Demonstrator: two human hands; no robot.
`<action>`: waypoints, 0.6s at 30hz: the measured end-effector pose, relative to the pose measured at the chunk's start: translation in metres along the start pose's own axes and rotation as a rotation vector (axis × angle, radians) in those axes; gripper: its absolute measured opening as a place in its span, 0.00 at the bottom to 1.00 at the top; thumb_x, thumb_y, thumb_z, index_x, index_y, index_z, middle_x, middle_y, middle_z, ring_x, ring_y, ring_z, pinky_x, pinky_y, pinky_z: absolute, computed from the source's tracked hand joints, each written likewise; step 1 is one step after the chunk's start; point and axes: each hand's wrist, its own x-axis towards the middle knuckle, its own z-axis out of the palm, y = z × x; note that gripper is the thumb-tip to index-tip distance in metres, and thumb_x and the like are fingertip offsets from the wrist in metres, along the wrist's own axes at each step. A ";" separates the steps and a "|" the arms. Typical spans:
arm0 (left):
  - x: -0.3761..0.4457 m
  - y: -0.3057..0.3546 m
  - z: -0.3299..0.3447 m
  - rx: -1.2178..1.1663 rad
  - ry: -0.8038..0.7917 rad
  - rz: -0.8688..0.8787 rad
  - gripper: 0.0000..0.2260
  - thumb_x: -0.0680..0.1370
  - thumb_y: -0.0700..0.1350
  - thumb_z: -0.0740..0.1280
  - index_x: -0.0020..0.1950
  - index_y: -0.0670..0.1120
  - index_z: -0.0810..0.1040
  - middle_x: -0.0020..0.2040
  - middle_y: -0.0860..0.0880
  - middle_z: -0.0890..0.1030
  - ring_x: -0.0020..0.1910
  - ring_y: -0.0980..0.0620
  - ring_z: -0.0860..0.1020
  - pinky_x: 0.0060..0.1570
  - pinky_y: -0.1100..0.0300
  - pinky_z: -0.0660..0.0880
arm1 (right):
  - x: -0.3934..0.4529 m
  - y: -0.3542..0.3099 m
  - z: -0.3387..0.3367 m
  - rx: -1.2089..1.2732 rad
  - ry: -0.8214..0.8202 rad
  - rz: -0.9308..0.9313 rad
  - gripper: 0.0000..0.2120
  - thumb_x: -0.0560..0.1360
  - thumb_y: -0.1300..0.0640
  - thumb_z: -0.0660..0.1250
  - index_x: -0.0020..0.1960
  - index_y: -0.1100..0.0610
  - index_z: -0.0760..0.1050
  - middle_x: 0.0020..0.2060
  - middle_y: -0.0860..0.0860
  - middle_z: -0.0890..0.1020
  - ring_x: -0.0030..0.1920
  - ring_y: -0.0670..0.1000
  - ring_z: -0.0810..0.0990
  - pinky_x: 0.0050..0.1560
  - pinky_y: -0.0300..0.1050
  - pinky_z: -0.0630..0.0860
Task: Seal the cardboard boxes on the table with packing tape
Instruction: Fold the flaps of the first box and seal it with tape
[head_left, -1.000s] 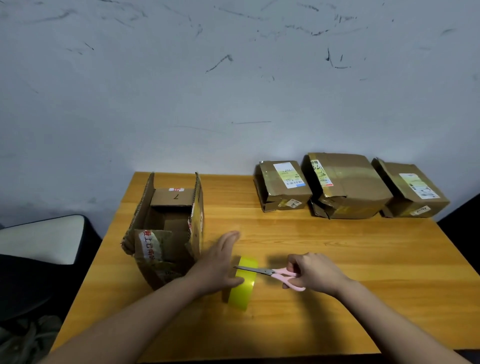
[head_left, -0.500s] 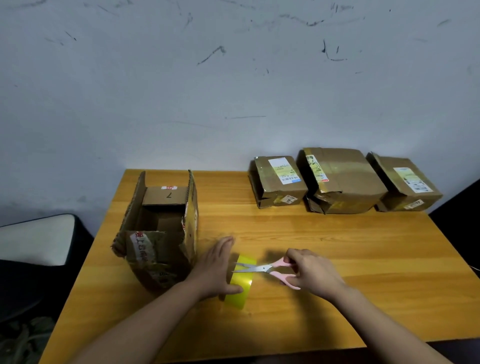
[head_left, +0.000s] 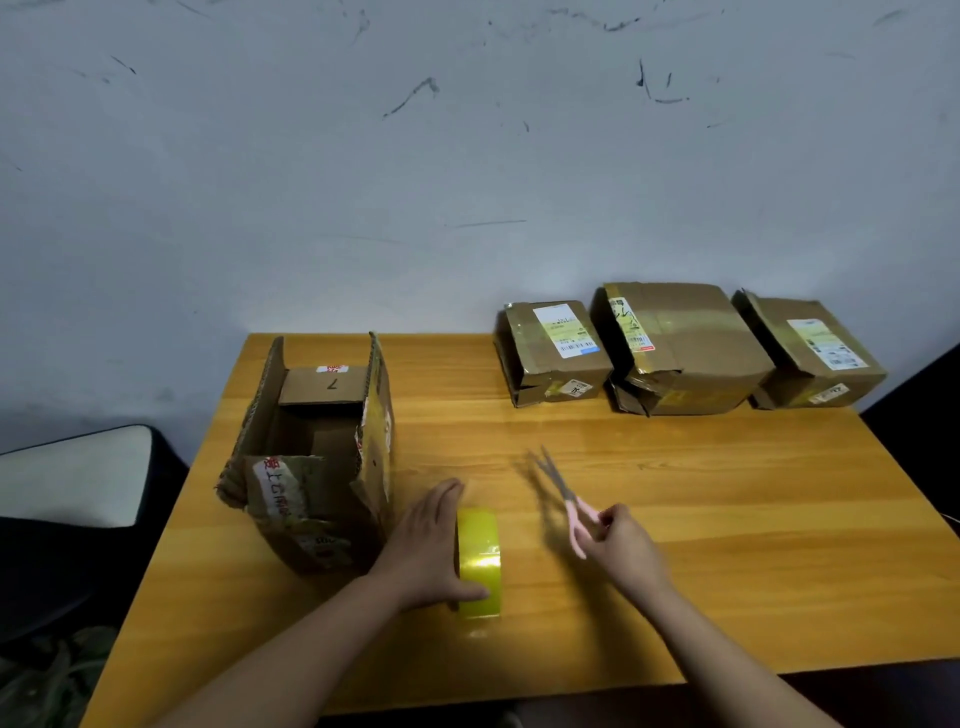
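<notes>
On the table (head_left: 727, 519), the open box (head_left: 311, 457) shows a hollow interior.

place: makeshift packing room | labelled parcels (head_left: 685, 348), scuffed wall (head_left: 467, 156)
</notes>
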 end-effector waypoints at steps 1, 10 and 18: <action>0.000 0.001 0.000 -0.003 0.020 0.005 0.55 0.66 0.66 0.71 0.77 0.46 0.39 0.78 0.50 0.43 0.77 0.49 0.46 0.74 0.56 0.46 | -0.003 0.002 0.011 -0.042 -0.030 0.018 0.20 0.74 0.44 0.68 0.58 0.57 0.71 0.55 0.56 0.81 0.57 0.57 0.79 0.49 0.46 0.72; -0.005 0.007 0.002 0.043 0.043 0.018 0.54 0.68 0.67 0.69 0.77 0.47 0.38 0.78 0.50 0.41 0.77 0.50 0.44 0.74 0.56 0.43 | -0.024 -0.013 0.050 -0.562 -0.057 -0.126 0.16 0.81 0.47 0.54 0.58 0.54 0.75 0.54 0.52 0.82 0.56 0.54 0.81 0.48 0.42 0.74; -0.005 0.006 0.000 0.063 0.041 0.026 0.53 0.69 0.66 0.69 0.77 0.46 0.38 0.78 0.49 0.43 0.77 0.50 0.44 0.76 0.54 0.44 | -0.033 -0.023 0.053 -0.562 -0.101 -0.127 0.20 0.82 0.42 0.53 0.57 0.54 0.77 0.55 0.52 0.81 0.57 0.55 0.80 0.52 0.44 0.74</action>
